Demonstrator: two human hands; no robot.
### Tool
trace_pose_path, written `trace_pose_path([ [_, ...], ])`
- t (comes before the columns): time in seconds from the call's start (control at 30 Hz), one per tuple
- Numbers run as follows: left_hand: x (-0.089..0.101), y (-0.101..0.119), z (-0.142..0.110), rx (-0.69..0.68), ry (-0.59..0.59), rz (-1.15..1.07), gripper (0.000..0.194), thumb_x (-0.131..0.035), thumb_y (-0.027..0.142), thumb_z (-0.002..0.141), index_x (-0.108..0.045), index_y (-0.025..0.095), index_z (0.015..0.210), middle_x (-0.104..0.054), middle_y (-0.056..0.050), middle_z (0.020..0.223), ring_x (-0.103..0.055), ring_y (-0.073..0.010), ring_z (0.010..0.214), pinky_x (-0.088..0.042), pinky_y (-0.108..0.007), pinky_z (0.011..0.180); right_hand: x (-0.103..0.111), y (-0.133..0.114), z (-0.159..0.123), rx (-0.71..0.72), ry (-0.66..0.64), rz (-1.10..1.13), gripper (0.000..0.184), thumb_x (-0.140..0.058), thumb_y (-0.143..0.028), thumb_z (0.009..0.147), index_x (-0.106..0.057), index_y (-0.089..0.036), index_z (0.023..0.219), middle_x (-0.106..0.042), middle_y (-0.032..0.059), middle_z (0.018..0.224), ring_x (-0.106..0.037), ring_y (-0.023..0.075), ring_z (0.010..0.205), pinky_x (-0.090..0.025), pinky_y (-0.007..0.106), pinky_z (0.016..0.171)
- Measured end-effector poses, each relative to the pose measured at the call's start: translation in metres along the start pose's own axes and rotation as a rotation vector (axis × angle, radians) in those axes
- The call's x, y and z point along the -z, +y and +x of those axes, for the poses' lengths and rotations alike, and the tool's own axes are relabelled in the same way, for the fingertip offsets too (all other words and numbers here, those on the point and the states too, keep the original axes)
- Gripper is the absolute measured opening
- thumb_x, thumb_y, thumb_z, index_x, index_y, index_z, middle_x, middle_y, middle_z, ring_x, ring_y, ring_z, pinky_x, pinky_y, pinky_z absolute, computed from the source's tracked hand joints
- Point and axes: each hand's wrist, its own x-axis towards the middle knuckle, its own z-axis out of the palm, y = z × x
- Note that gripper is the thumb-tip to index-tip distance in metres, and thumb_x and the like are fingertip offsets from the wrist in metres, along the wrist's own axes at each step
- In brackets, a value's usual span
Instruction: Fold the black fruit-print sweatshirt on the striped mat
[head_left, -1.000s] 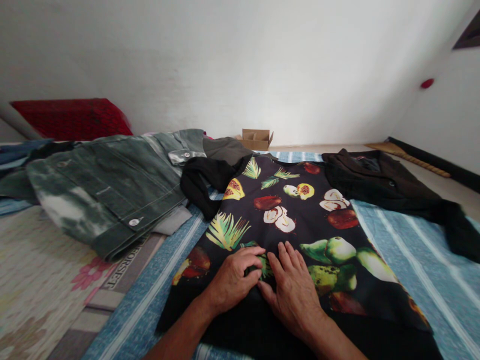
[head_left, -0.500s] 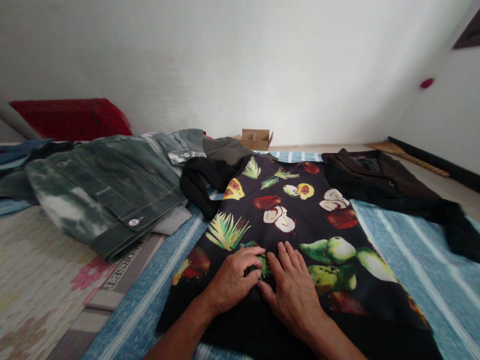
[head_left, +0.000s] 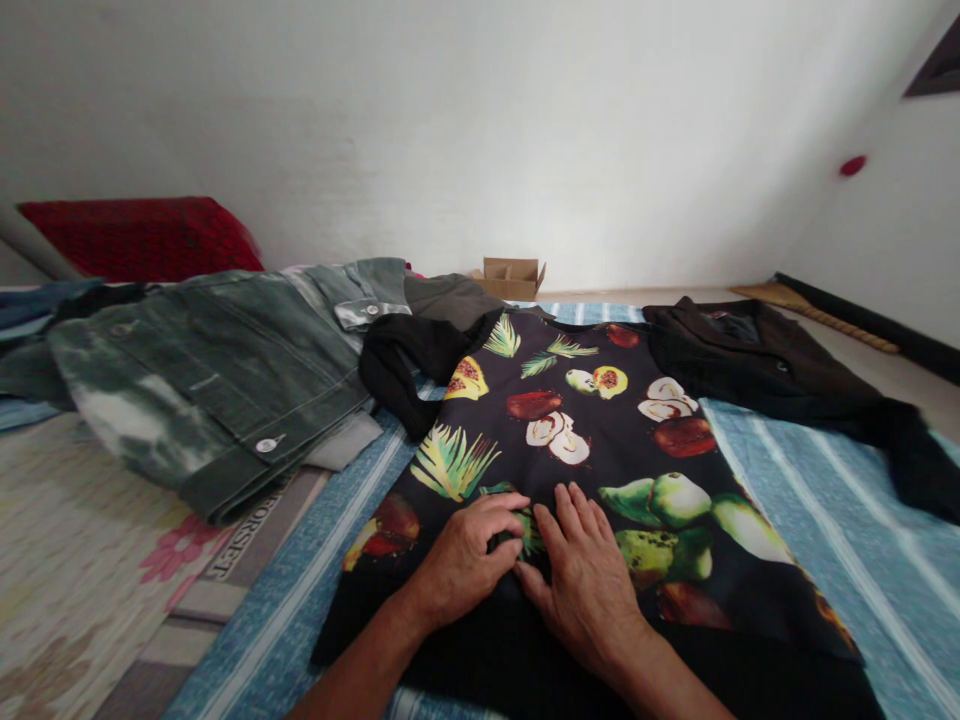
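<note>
Head view: we have the fruit-print top [head_left: 577,400] spread over a blue striped sheet [head_left: 795,480], our left hand [head_left: 469,555] loosely curled on it, our right hand [head_left: 589,575] flat, fingers extended; leftward lies a denim jacket [head_left: 217,350].

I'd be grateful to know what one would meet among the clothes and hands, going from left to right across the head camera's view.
Denim jacket → fruit-print top, with the left hand and then the right hand on it → dark brown garment.
</note>
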Motion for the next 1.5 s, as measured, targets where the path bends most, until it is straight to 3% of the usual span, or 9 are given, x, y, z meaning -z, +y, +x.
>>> trace_pose_path([
  [0.47,0.004,0.011,0.006,0.031,-0.001,-0.007,0.017,-0.052,0.011,0.072,-0.066,0.021,0.075,-0.062,-0.003,0.118,-0.054,-0.0179,0.112,-0.037,-0.031,0.1,0.001,-0.001,0.0,-0.002,-0.011,0.004,0.058,-0.05,-0.051,0.082,-0.05,-0.017,0.129,-0.036,0.0164,0.141,-0.026,0.0322,0.132,-0.023,0.047,0.105],
  [1.5,0.004,0.013,0.006,0.035,-0.006,-0.002,0.016,-0.052,0.011,0.072,-0.065,0.02,0.076,-0.062,-0.004,0.117,-0.054,-0.0171,0.112,-0.037,-0.03,0.1,0.001,-0.001,0.001,-0.007,-0.024,0.007,0.059,-0.049,-0.052,0.082,-0.05,-0.018,0.129,-0.036,0.0171,0.141,-0.026,0.0323,0.132,-0.022,0.046,0.106],
])
